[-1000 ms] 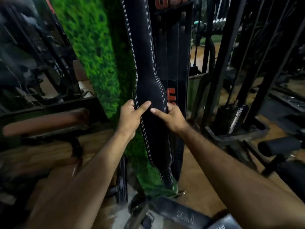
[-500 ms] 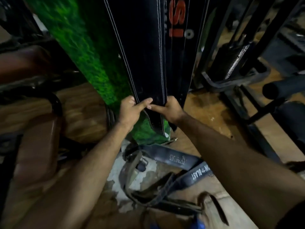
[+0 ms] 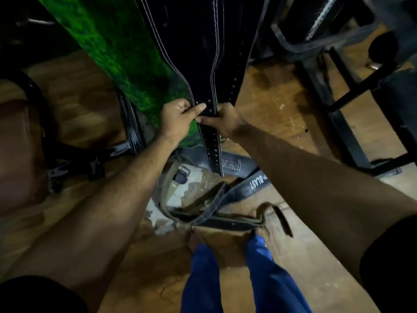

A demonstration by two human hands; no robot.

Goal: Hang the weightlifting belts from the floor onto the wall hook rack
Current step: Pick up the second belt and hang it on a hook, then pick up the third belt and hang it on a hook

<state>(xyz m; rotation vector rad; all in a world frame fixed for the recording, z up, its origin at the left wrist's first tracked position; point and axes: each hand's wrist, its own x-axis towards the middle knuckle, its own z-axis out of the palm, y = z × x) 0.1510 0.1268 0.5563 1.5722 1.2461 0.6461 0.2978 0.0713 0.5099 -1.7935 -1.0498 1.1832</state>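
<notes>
A black leather weightlifting belt (image 3: 194, 48) with white stitching hangs straight down in front of the green wall; its top and the hook rack are out of frame. My left hand (image 3: 178, 119) and my right hand (image 3: 225, 119) pinch its narrow, hole-punched lower strap from either side, thumbs across the front. The strap's tip dangles just above the floor. Another black belt (image 3: 239, 41) hangs right behind it. On the floor below lie several belts: a black one with a logo (image 3: 232, 164), one lettered BLAST (image 3: 255, 182), and worn olive and dark straps (image 3: 203, 213).
The green turf-covered wall panel (image 3: 108, 41) runs up on the left. A brown padded bench with a black frame (image 3: 20, 141) stands at the left. Black machine frames (image 3: 338, 91) crowd the right. My feet and blue trousers (image 3: 230, 272) stand on the wooden floor just short of the belts.
Both hands have slid down the hanging belt from its wide part to the narrow punched strap. My view has tipped downward, bringing the floor belts and my feet into sight.
</notes>
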